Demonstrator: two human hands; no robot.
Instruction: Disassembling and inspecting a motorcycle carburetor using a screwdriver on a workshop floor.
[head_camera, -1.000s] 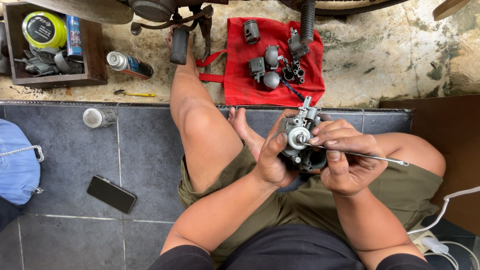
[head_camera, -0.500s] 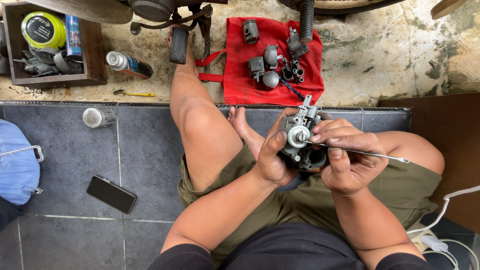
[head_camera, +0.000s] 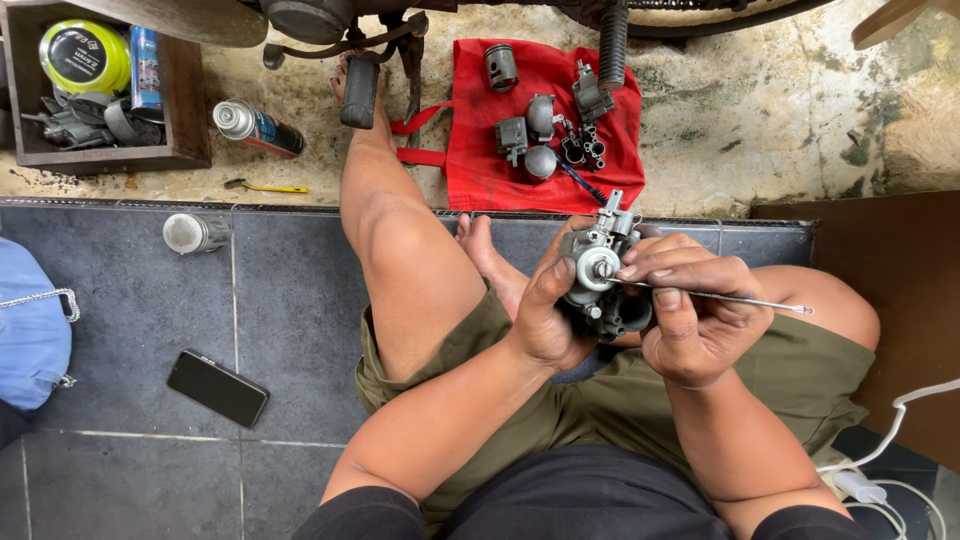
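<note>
Floor: we sit on dark grey tiles (head_camera: 130, 300) edged by rough concrete.
Grey metal carburettor body (head_camera: 600, 280): held over our lap, unmoved over the last second.
Left hand (head_camera: 548, 318): fingers curled around it, thumb on its round cap.
Right hand (head_camera: 695, 320): pinching a thin steel rod (head_camera: 745, 300), tip at the cap.
Change: none visible; we read it as steady probing.
Red cloth (head_camera: 480, 150): at the concrete edge, bearing loose metal parts.
Black phone (head_camera: 217, 388): flat on the tiles.

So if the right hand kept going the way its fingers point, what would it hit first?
The right hand points left, already touching the grey metal carburettor. Past that comes the left hand, whose grip holds the part's other side.
</note>
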